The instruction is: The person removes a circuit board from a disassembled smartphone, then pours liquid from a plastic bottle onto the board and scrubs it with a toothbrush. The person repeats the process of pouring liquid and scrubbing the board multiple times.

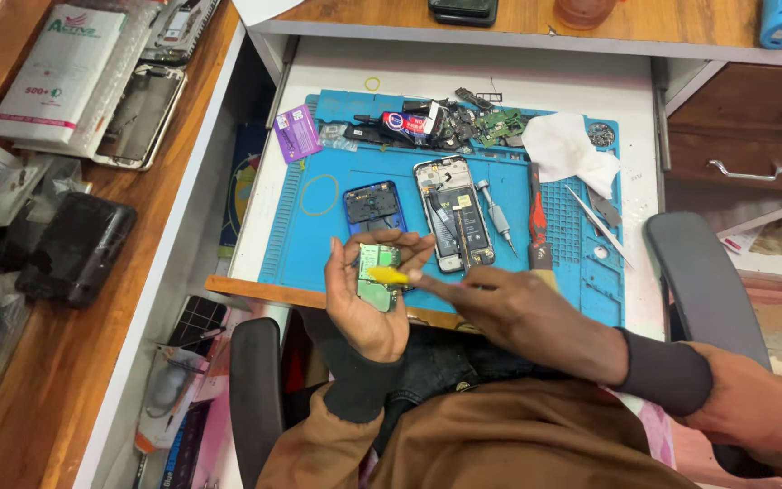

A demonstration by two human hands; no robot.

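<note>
**Green board cupped in left palm, yellow tool pressed to it**

Left hand (368, 294) grasps a small green circuit board (376, 276), palm up, fingers curled round its edges so the face stays exposed and steady just in front of the drawer edge. Right hand (509, 312) pinches a thin yellow-tipped tool (384, 273), tip touching the board; the pinch is tight, low on the tool for control.

Behind the hands, a blue silicone work mat (319, 235) lies on the pulled-out white drawer (500, 77), keeping parts within reach. On it:
- 2 opened phones: 1 blue-framed shell (374, 206), 1 silver-framed body with battery showing (452, 213), just beside each other
- 1 grey screwdriver (497, 213)
- 1 red-handled tool (537, 217)
- 1 pair of metal tweezers (597, 226)
- 1 crumpled white tissue (567, 149)
- 1 purple card (298, 132)
- loose parts heap (445, 122) at the far edge, count unclear
</note>
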